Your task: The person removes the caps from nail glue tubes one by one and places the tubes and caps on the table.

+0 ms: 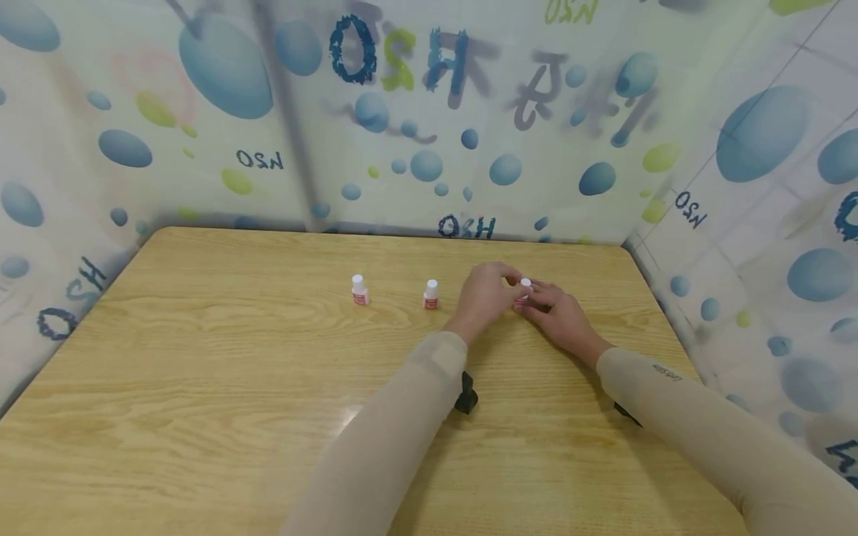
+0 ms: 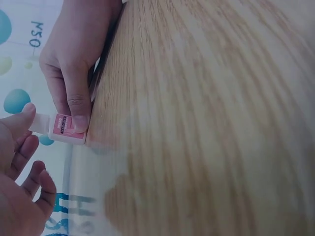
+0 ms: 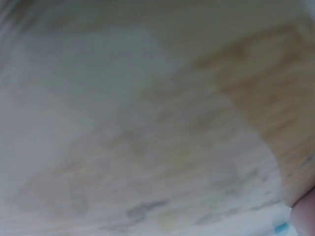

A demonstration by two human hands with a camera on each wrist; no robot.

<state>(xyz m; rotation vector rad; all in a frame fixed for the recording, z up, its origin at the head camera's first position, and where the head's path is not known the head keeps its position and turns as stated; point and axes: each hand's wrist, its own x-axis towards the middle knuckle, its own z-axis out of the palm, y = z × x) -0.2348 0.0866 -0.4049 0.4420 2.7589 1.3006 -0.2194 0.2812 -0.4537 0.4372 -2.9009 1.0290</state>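
Observation:
A small white bottle with a red-pink label (image 2: 58,129) stands on the wooden table (image 1: 268,387) between my two hands, at the right of the head view. My right hand (image 1: 561,318) grips its body low down, thumb across the label. From the other side my left hand (image 1: 484,296) pinches the white cap (image 2: 41,123) by thumb and finger, its other fingers loosely bent. The left wrist view shows both hands at the bottle sideways. Only a blurred bit of a finger (image 3: 305,217) appears in the right wrist view, with no bottle there.
Two similar bottles stand upright to the left, one nearer bottle (image 1: 431,295) beside my left hand and another bottle (image 1: 360,290) farther off. A patterned curtain (image 1: 429,134) hangs behind the table's far edge and along both sides. A dark wrist device (image 1: 466,394) shows under my left sleeve.

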